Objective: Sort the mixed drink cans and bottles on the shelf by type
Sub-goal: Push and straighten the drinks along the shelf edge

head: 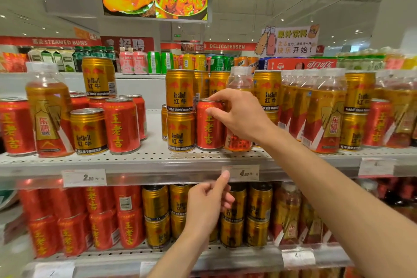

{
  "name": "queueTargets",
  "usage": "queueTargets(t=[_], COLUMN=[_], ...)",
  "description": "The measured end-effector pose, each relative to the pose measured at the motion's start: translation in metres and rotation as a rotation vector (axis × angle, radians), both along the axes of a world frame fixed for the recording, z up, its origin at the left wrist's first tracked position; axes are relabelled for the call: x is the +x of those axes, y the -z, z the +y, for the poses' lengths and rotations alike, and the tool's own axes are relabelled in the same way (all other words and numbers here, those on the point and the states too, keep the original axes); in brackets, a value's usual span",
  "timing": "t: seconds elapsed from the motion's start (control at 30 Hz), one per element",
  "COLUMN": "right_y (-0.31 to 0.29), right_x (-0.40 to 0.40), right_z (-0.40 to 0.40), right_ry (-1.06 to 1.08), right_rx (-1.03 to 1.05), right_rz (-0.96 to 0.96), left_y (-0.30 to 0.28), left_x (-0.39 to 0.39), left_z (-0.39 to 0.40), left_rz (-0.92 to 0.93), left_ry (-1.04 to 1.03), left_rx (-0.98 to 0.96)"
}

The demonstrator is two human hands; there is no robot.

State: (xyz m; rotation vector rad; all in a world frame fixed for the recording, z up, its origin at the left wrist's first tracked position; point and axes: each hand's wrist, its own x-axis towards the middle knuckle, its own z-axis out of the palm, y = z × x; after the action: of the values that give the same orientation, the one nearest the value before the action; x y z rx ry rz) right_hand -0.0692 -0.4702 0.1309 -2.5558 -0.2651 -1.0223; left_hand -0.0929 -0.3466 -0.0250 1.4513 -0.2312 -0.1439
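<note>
My right hand (239, 115) grips the top of a red herbal-tea can (208, 132) that stands on the upper shelf (158, 160), beside two stacked gold Red Bull cans (180, 110). A clear bottle with an orange-gold label (240, 83) stands partly hidden behind that hand. My left hand (207, 205) hovers lower, in front of the shelf edge, fingers loosely curled, thumb up, holding nothing. At the left of the shelf, red cans (121, 124), gold cans (89, 131) and a bottle (48, 108) are mixed.
On the right stand several bottles (325, 110) with gold and red cans between them. The lower shelf (225, 255) holds red cans at the left, gold cans in the middle and bottles at the right. Price tags (84, 177) hang on the shelf edge.
</note>
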Motion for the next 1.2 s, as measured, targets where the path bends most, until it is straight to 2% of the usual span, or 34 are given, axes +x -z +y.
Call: queueTargets(t=[0.3,0.47,0.57,0.67,0.77,0.93,1.2], right_y=[0.006,0.011,0.020,0.037,0.051,0.054,0.054], right_x=[-0.005,-0.016,-0.024,-0.028,-0.031,-0.031,-0.031], right_z=[-0.003,-0.022,-0.040,-0.050,-0.044,-0.035,-0.037], right_ry=[-0.076,-0.086,0.000,0.172,0.322,0.469,0.477], right_rx=[0.040,0.132,0.206,0.221,0.146,0.052,0.050], right_rz=[-0.033,-0.215,-0.290,-0.243,-0.172,-0.093,-0.049], left_y=[0.000,0.000,0.000,0.000,0.000,-0.001,0.000], left_x=[-0.003,-0.003,-0.004,-0.004,-0.004,-0.004,-0.005], left_z=[-0.004,-0.008,-0.009,-0.010,-0.011,-0.010,-0.011], left_rz=[0.011,0.006,0.001,0.006,0.002,-0.006,-0.007], left_ry=[-0.002,0.011,0.012,0.012,0.008,0.011,0.015], left_rx=[-0.020,-0.028,-0.031,-0.035,-0.029,-0.036,-0.038])
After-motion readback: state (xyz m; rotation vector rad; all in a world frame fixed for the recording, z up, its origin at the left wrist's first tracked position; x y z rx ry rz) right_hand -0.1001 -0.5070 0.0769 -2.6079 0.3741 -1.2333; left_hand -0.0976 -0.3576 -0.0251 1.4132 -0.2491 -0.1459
